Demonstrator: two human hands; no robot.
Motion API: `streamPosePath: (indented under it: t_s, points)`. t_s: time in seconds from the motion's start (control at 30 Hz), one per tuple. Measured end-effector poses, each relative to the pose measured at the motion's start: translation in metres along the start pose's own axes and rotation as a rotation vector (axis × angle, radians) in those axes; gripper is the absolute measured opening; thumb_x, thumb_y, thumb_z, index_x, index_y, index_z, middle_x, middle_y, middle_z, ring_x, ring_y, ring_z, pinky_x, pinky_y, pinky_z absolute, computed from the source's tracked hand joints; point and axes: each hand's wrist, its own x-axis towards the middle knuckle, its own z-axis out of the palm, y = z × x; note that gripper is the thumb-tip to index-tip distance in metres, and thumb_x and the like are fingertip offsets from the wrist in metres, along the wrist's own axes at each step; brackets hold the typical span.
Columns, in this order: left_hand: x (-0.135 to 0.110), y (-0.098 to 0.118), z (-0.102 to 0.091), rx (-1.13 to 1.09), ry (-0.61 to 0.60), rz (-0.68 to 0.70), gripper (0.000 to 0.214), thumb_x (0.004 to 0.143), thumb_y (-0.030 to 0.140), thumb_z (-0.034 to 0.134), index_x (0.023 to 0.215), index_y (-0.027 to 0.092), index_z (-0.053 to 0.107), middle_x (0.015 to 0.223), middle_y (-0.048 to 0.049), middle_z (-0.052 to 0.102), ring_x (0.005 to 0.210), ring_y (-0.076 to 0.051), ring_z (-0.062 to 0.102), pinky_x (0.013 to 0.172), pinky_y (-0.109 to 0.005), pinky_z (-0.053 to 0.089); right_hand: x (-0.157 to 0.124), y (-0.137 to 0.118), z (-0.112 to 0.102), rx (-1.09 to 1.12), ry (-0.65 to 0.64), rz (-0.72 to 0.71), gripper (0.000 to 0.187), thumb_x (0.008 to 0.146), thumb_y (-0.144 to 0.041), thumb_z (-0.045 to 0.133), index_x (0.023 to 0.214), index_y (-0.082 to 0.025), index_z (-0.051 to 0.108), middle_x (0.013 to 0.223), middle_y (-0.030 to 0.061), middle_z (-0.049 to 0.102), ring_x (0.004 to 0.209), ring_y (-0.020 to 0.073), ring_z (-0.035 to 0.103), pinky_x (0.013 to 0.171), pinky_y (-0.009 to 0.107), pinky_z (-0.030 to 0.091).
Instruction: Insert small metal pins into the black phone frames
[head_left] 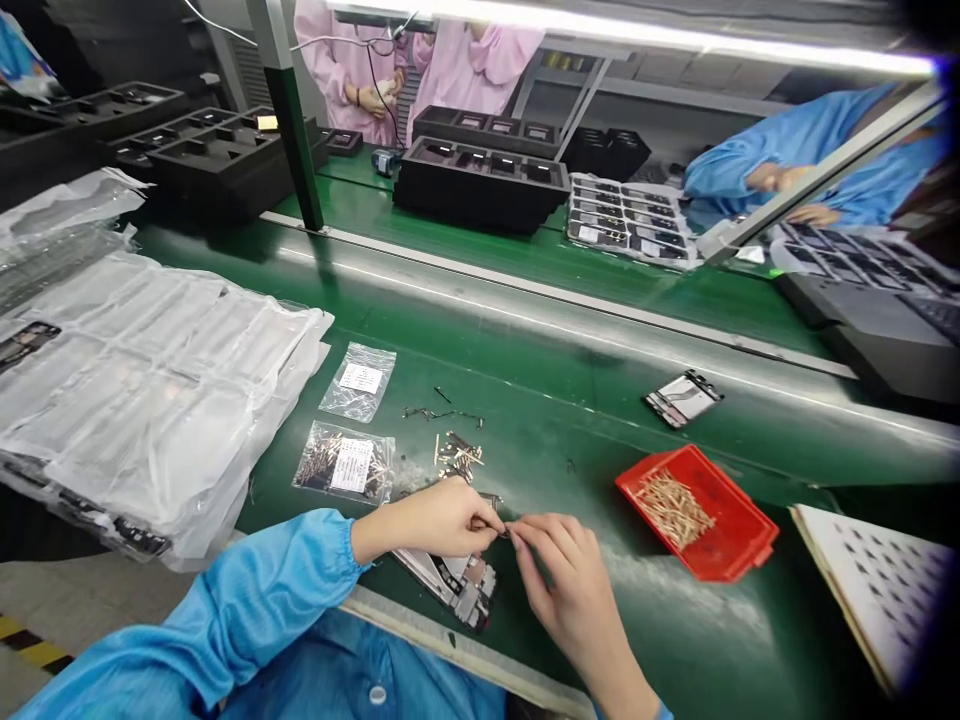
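My left hand [442,515] is closed, thumb and forefinger pinched together. Facing it, my right hand [559,565] also pinches, and the fingertips of both meet around something tiny and dark that I cannot make out. Below my left hand lies an opened phone body [469,590], partly covered by that hand, near the bench's front edge. Just beyond my left hand is a loose heap of small gold-and-black parts [457,455]. A few thin black strips [442,413] are scattered behind the heap.
Left of the heap lie a filled clear bag [315,460] and another labelled bag [375,400]. A red bin [731,550] holds thin gold strips. Another phone body [684,398] lies behind it. Stacked plastic trays [150,400] stand left, a white dotted board [870,580] right. Co-workers stand across the bench.
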Motion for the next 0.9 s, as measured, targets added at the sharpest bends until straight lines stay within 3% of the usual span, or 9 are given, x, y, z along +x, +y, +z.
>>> streamPosePath:
  t_s: [0.13, 0.23, 0.3, 0.4, 0.53, 0.67, 0.77, 0.83, 0.9]
  points:
    - [0.001, -0.003, 0.005, -0.054, -0.034, -0.017, 0.024, 0.091, 0.013, 0.064, 0.101, 0.013, 0.086, 0.066, -0.0020, 0.075, 0.057, -0.011, 0.058, 0.064, -0.021, 0.042, -0.010, 0.021, -0.018, -0.135, 0.164, 0.052, 0.011, 0.102, -0.013, 0.066, 0.111, -0.019, 0.067, 0.101, 0.0075, 0.073, 0.090, 0.0225, 0.066, 0.081, 0.037, 0.047]
    - [0.002, -0.004, 0.004, -0.310, -0.079, -0.151, 0.026, 0.095, 0.021, 0.067, 0.114, 0.010, 0.082, 0.074, -0.0052, 0.080, 0.062, -0.012, 0.065, 0.066, -0.021, 0.048, -0.022, 0.061, -0.048, -0.437, 0.403, 0.186, 0.018, 0.097, -0.013, 0.071, 0.114, -0.018, 0.073, 0.101, 0.0115, 0.075, 0.089, 0.0273, 0.067, 0.085, 0.043, 0.049]
    - [0.003, -0.006, 0.002, -0.509, -0.126, -0.219, 0.038, 0.095, 0.026, 0.071, 0.129, 0.010, 0.074, 0.078, -0.0055, 0.082, 0.059, -0.012, 0.063, 0.063, -0.022, 0.049, -0.027, 0.080, -0.064, -0.592, 0.449, 0.247, 0.026, 0.099, -0.015, 0.068, 0.124, -0.015, 0.075, 0.106, 0.0162, 0.075, 0.091, 0.0320, 0.067, 0.088, 0.049, 0.047]
    - [0.004, -0.012, 0.002, -0.739, -0.197, -0.215, 0.057, 0.091, 0.038, 0.080, 0.140, 0.011, 0.066, 0.075, -0.0047, 0.080, 0.058, -0.012, 0.061, 0.061, -0.023, 0.048, -0.024, 0.073, -0.065, -0.435, 0.315, 0.173, 0.034, 0.101, -0.021, 0.066, 0.134, -0.018, 0.071, 0.118, 0.0175, 0.073, 0.100, 0.0340, 0.068, 0.092, 0.051, 0.046]
    - [0.007, -0.020, 0.004, -0.872, -0.235, -0.194, 0.074, 0.083, 0.053, 0.089, 0.140, 0.013, 0.063, 0.072, -0.0035, 0.078, 0.058, -0.013, 0.064, 0.059, -0.025, 0.046, -0.013, 0.025, -0.034, -0.084, 0.047, -0.032, 0.029, 0.101, -0.018, 0.069, 0.129, -0.026, 0.071, 0.113, 0.0086, 0.074, 0.099, 0.0262, 0.066, 0.089, 0.043, 0.046]
    - [0.004, -0.018, 0.003, -0.869, -0.271, -0.201, 0.073, 0.087, 0.050, 0.086, 0.144, 0.013, 0.059, 0.072, -0.0016, 0.077, 0.059, -0.013, 0.065, 0.062, -0.026, 0.049, -0.009, -0.001, -0.014, -0.056, 0.113, -0.020, 0.030, 0.099, -0.009, 0.071, 0.121, -0.028, 0.074, 0.097, 0.0035, 0.075, 0.090, 0.0225, 0.063, 0.082, 0.039, 0.044]
    - [-0.011, -0.007, 0.000, -0.720, -0.200, -0.194, 0.066, 0.099, 0.047, 0.072, 0.154, 0.017, 0.050, 0.077, -0.0021, 0.078, 0.062, -0.014, 0.065, 0.064, -0.027, 0.051, -0.012, -0.007, -0.009, 0.114, 0.113, 0.092, 0.020, 0.100, -0.012, 0.071, 0.111, -0.028, 0.076, 0.093, 0.0031, 0.073, 0.084, 0.0206, 0.062, 0.078, 0.036, 0.047]
    - [-0.030, 0.001, -0.001, -0.476, -0.027, -0.171, 0.061, 0.104, 0.047, 0.063, 0.156, 0.019, 0.048, 0.086, -0.0041, 0.079, 0.070, -0.015, 0.067, 0.070, -0.029, 0.053, -0.015, -0.012, -0.004, 0.323, 0.024, 0.241, 0.009, 0.103, -0.019, 0.069, 0.103, -0.026, 0.076, 0.090, 0.0034, 0.071, 0.081, 0.0194, 0.063, 0.073, 0.033, 0.050]
    - [-0.052, 0.004, 0.000, -0.123, 0.139, -0.101, 0.057, 0.104, 0.048, 0.063, 0.153, 0.021, 0.053, 0.101, -0.0080, 0.079, 0.090, -0.021, 0.070, 0.085, -0.035, 0.054, -0.019, -0.017, 0.005, 0.491, -0.074, 0.388, 0.013, 0.105, -0.028, 0.068, 0.095, -0.024, 0.075, 0.083, 0.0030, 0.069, 0.075, 0.0187, 0.062, 0.066, 0.031, 0.050]
